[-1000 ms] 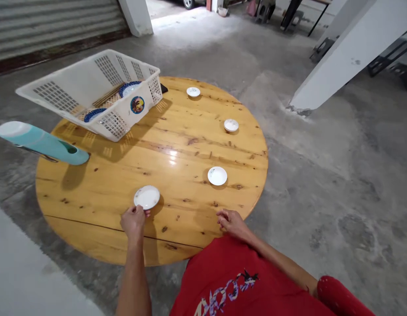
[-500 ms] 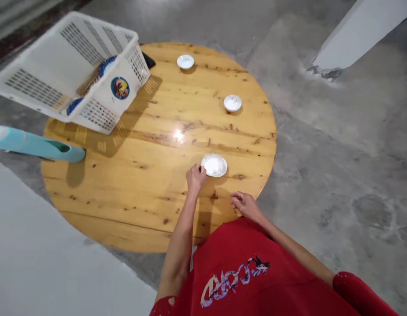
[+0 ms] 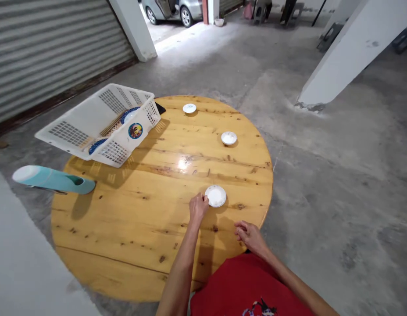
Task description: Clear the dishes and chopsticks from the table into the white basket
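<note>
Closed at the left rim of a small white dish (image 3: 216, 196), my left hand (image 3: 198, 207) pinches its edge between thumb and fingers. The dish is at or just above the surface of the round wooden table (image 3: 147, 228). My right hand (image 3: 249, 235) hovers by the table's near right edge, apart from the dish, its fingers loosely bent with nothing seen in them. Two more small white dishes stand farther off: one bowl-like dish (image 3: 229, 138) on the right and another dish (image 3: 189, 108) at the far side.
A white plastic basket (image 3: 141, 129) with blue-rimmed dishes and chopsticks stands at the table's left. A teal bottle-shaped holder (image 3: 55, 179) is near it. A dark flat object (image 3: 160, 108) lies behind the basket. Beyond are a white pillar (image 3: 331, 57), stools and a car (image 3: 173, 9).
My view has tilted up, bringing the shutter, car and stools into sight. My left hand stays at the dish's rim, and the right hand stays near the table edge.
</note>
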Demonstrator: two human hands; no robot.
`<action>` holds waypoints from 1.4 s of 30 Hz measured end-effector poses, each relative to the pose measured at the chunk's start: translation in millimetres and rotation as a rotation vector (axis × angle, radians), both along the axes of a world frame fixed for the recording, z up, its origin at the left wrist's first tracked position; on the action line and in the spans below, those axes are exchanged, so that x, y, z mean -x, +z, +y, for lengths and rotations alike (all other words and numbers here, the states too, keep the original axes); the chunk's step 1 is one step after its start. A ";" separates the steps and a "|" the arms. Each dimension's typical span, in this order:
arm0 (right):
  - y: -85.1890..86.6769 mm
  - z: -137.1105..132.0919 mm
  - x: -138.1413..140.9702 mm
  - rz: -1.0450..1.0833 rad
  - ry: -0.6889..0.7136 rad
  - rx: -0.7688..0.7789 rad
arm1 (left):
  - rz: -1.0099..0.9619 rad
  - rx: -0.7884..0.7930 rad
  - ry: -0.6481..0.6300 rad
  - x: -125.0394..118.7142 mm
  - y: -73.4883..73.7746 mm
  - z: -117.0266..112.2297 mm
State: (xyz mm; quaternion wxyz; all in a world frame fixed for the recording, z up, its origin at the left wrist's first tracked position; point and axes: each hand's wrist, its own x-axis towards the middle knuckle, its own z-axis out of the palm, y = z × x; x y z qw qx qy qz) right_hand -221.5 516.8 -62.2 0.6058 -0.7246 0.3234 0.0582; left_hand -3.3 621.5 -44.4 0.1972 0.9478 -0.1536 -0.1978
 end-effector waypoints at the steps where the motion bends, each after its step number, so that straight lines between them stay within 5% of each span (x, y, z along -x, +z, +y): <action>1: -0.6 0.8 0.8 -0.003 0.000 0.001 | 0.004 0.004 0.004 -0.3 -1.1 0.5; 9: -2.7 6.9 19.1 -0.036 -0.001 0.091 | 0.075 0.146 0.048 6.5 -8.4 4.4; 21: 7.0 44.7 88.0 0.070 -0.110 0.163 | 0.404 0.376 0.121 20.1 -46.2 6.6; 29: 6.9 13.7 62.7 -0.061 0.031 0.096 | 0.423 0.390 0.156 79.9 -30.0 20.3; 33: 12.2 -39.2 55.4 -0.154 -0.045 0.012 | 0.412 0.404 0.157 121.0 -16.7 -20.6; 42: 17.5 -211.6 103.5 -0.170 -0.095 0.144 | 0.369 0.529 -0.002 213.3 1.3 -185.5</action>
